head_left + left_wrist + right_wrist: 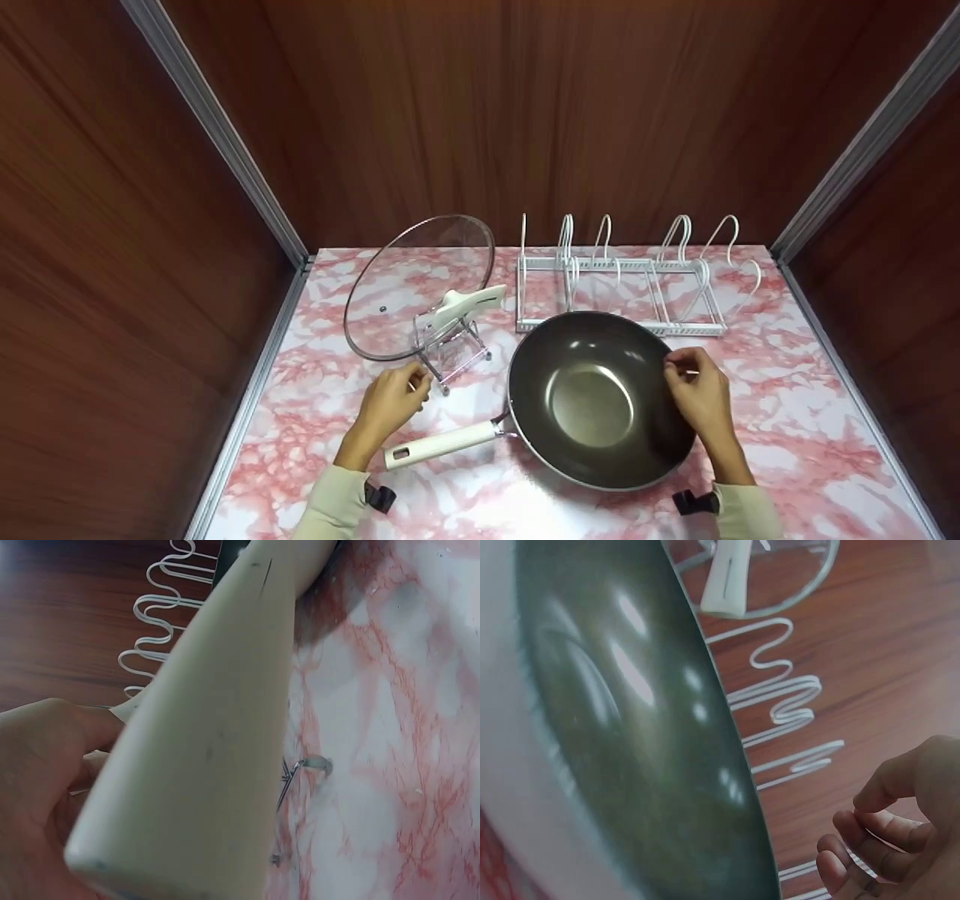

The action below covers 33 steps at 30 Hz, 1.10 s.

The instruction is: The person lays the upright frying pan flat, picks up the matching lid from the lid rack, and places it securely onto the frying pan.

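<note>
A dark-lined wok (637, 345) with a cream handle (442, 444) sits in the front middle of the table, handle pointing left. My left hand (394, 394) hovers above the handle, fingers loosely curled with nothing in them. Beside its fingertips stands a small clear stand (484, 356) on little feet, bearing a tilted glass lid (405, 262) with a white grip (469, 301). My right hand (703, 394) overlaps the wok's right rim in the head view; the right wrist view shows its loosely bent fingers (877, 847) apart from the wok, holding nothing.
Behind the wok, a white wire rack (540, 262) with several upright loops stands near the back wall. Brown wood-patterned panels (480, 120) and grey metal rails (225, 142) enclose the pink-and-white marbled table (810, 420) at the back and sides.
</note>
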Tool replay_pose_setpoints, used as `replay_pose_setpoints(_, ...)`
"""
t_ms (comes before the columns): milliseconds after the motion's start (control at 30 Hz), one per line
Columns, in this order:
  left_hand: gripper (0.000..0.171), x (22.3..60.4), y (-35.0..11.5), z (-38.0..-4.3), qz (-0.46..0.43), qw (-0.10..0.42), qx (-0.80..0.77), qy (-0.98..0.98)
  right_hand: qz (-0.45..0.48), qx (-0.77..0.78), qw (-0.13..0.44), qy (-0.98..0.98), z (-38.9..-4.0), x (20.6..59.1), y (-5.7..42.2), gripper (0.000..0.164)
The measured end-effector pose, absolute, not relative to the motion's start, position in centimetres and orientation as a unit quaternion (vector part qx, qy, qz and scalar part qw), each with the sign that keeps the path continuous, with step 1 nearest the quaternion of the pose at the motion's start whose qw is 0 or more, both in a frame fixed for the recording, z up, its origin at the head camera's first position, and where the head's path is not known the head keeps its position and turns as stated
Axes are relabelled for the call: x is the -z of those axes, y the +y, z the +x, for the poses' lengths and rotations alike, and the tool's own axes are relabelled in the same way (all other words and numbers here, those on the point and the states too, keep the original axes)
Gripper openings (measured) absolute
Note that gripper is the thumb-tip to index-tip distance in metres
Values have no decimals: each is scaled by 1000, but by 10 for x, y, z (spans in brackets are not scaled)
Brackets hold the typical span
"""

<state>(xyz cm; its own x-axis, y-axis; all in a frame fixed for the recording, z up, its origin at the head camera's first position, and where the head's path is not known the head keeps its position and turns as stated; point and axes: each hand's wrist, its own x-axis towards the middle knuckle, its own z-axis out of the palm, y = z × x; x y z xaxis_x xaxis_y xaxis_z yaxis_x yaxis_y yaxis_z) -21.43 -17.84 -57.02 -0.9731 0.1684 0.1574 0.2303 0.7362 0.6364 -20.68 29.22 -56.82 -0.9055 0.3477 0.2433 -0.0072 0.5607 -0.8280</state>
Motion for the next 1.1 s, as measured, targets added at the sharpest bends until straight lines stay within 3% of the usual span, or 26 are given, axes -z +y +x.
replay_pose_setpoints(1100,12,571,-183,-240,-92,61,358,-927,24,-469,181,-864,-254,542,248,10)
